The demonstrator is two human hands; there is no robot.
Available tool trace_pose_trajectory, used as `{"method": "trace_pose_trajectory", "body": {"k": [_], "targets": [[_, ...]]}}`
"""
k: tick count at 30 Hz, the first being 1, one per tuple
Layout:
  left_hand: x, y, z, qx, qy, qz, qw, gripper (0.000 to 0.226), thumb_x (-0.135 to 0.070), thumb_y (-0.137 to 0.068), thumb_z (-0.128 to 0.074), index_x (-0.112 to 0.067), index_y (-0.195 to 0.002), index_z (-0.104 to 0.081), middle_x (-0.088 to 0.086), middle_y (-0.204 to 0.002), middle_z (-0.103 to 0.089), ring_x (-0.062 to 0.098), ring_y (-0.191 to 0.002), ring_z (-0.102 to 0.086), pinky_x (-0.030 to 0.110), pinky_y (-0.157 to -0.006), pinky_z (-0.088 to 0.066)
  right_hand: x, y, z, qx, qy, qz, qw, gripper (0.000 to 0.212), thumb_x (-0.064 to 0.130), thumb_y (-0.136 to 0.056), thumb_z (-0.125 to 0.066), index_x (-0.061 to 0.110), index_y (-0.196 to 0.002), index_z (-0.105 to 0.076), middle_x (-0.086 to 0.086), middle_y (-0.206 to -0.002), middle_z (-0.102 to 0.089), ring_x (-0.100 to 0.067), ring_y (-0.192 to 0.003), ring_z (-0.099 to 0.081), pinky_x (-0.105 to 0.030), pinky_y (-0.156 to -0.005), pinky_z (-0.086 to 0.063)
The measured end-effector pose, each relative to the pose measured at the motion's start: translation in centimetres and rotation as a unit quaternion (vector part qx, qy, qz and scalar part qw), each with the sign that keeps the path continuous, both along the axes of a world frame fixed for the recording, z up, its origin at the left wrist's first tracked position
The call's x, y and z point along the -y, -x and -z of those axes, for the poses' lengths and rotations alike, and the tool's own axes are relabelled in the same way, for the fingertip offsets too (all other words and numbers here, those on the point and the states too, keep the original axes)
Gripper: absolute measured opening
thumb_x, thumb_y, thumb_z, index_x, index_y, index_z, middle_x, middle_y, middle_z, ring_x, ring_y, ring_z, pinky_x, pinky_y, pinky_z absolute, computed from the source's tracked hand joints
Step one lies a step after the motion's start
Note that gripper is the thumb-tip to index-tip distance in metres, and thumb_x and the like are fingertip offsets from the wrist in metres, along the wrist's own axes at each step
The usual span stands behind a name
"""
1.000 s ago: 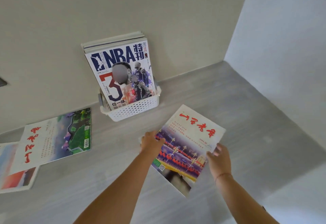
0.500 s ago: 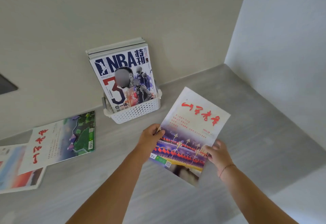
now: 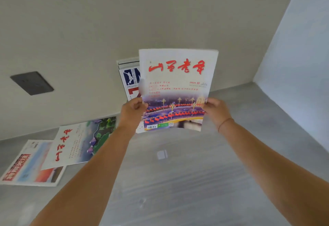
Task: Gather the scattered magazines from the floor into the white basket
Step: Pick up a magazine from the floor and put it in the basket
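White-covered magazine (image 3: 178,76) held upright above grey floor (image 3: 178,181): left hand (image 3: 132,111) and right hand (image 3: 216,110) grip its side edges.

dark wall socket (image 3: 32,82), grey floor (image 3: 178,181), pale walls (image 3: 124,12)

Both forearms extend forward and upward from the lower frame edge, converging toward centre. The left hand (image 3: 132,112) is closed in a pinch grip, thumb on the near face, fingers curled behind. The right hand (image 3: 216,110) is closed likewise, thumb forward. Both hands sit level with each other, apart. A thin band encircles the right wrist.
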State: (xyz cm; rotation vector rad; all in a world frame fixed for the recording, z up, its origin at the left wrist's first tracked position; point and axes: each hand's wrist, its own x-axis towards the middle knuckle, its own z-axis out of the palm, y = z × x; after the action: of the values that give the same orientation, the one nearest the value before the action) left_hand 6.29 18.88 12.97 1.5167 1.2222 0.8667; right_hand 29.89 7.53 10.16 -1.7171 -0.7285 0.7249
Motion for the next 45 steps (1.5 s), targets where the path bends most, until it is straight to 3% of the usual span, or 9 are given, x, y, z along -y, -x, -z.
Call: {"method": "trace_pose_trajectory", "body": {"k": [4,8,13,18,25,29,36,40,45], "targets": [[-3.4,0.4,-1.3,0.008,-0.045,-0.056,0.997,0.023,-0.005,-0.083,-0.063,-0.027,-0.084,-0.069,-0.005,-0.078,-0.072,0.014,-0.071,-0.065,0.026,-0.071,-0.054,-5.9,-0.4,-3.3,0.095,-0.019,-0.024,0.995,0.013,0.005,-0.084,-0.058,0.0,-0.091,-0.069,-0.029,-0.097,-0.067,-0.027,-0.075,-0.061,-0.033,-0.075,-0.051],[-6.1,1.0,-0.8,0.005,-0.05,-0.117,0.992,0.021,-0.008,-0.083,-0.063,-0.028,-0.082,-0.069,-0.006,-0.077,-0.071,0.004,-0.062,-0.064,0.022,-0.064,-0.052,-9.9,0.2,-4.3,0.133,-0.006,-0.051,0.99,0.018,0.011,-0.085,-0.059,-0.004,-0.093,-0.067,-0.032,-0.097,-0.065,-0.045,-0.092,-0.06,-0.049,-0.083,-0.051],[-7.7,1.7,1.8,-0.034,-0.023,-0.153,0.987,0.022,-0.01,-0.082,-0.064,-0.032,-0.079,-0.068,-0.007,-0.076,-0.07,0.012,-0.068,-0.066,0.028,-0.07,-0.055,-12.0,1.3,-2.2,0.134,0.012,-0.064,0.989,0.009,0.012,-0.086,-0.06,0.01,-0.084,-0.069,-0.016,-0.083,-0.07,-0.025,-0.07,-0.058,-0.038,-0.076,-0.053],[-8.6,1.8,4.8,-0.058,0.016,-0.177,0.982,0.015,-0.009,-0.083,-0.063,-0.02,-0.091,-0.069,0.0,-0.086,-0.071,0.023,-0.082,-0.068,0.041,-0.081,-0.057,-13.0,2.0,1.4,0.122,0.055,-0.071,0.988,0.013,0.015,-0.086,-0.061,0.011,-0.094,-0.07,-0.011,-0.091,-0.073,-0.028,-0.086,-0.067,-0.039,-0.08,-0.056],[-9.2,1.3,7.0,-0.095,0.03,-0.167,0.981,0.021,-0.018,-0.086,-0.061,-0.019,-0.107,-0.064,-0.001,-0.098,-0.068,0.027,-0.09,-0.065,0.038,-0.083,-0.053,-14.1,2.0,3.9,0.108,0.082,-0.015,0.991,0.015,0.012,-0.085,-0.059,0.012,-0.099,-0.063,-0.008,-0.103,-0.07,-0.025,-0.092,-0.065,-0.035,-0.081,-0.053],[-9.6,0.4,7.1,-0.128,-0.031,-0.161,0.978,0.027,-0.014,-0.092,-0.048,-0.018,-0.11,-0.069,-0.009,-0.088,-0.062,0.009,-0.069,-0.057,0.014,-0.057,-0.039,-14.5,2.8,4.2,0.141,0.083,0.011,0.986,0.036,0.019,-0.088,-0.057,0.012,-0.123,-0.051,-0.008,-0.115,-0.062,-0.025,-0.095,-0.061,-0.031,-0.078,-0.048],[-10.2,0.4,7.2,-0.155,-0.008,-0.165,0.974,0.025,-0.016,-0.092,-0.047,-0.017,-0.095,-0.071,-0.002,-0.065,-0.062,0.013,-0.055,-0.047,0.021,-0.05,-0.034,-15.2,3.5,4.6,0.2,0.131,-0.044,0.97,0.037,0.019,-0.09,-0.05,0.014,-0.127,-0.045,-0.015,-0.121,-0.051,-0.03,-0.102,-0.055,-0.041,-0.088,-0.053],[-9.0,1.6,7.1,-0.137,0.029,-0.165,0.976,0.036,-0.024,-0.092,-0.052,-0.012,-0.127,-0.056,0.003,-0.115,-0.067,0.017,-0.093,-0.062,0.024,-0.081,-0.045,-15.0,3.7,4.3,0.215,0.146,-0.026,0.965,0.037,0.019,-0.088,-0.052,0.011,-0.123,-0.047,-0.016,-0.123,-0.047,-0.033,-0.107,-0.051,-0.038,-0.085,-0.049],[-7.0,7.0,7.9,-0.13,0.052,-0.215,0.966,0.031,-0.024,-0.09,-0.055,-0.01,-0.118,-0.06,0.008,-0.113,-0.067,0.024,-0.102,-0.061,0.033,-0.086,-0.046,-12.9,7.7,3.3,0.214,0.044,0.089,0.972,0.037,0.006,-0.084,-0.056,0.009,-0.12,-0.049,-0.014,-0.125,-0.048,-0.031,-0.101,-0.056,-0.037,-0.08,-0.051]]}}
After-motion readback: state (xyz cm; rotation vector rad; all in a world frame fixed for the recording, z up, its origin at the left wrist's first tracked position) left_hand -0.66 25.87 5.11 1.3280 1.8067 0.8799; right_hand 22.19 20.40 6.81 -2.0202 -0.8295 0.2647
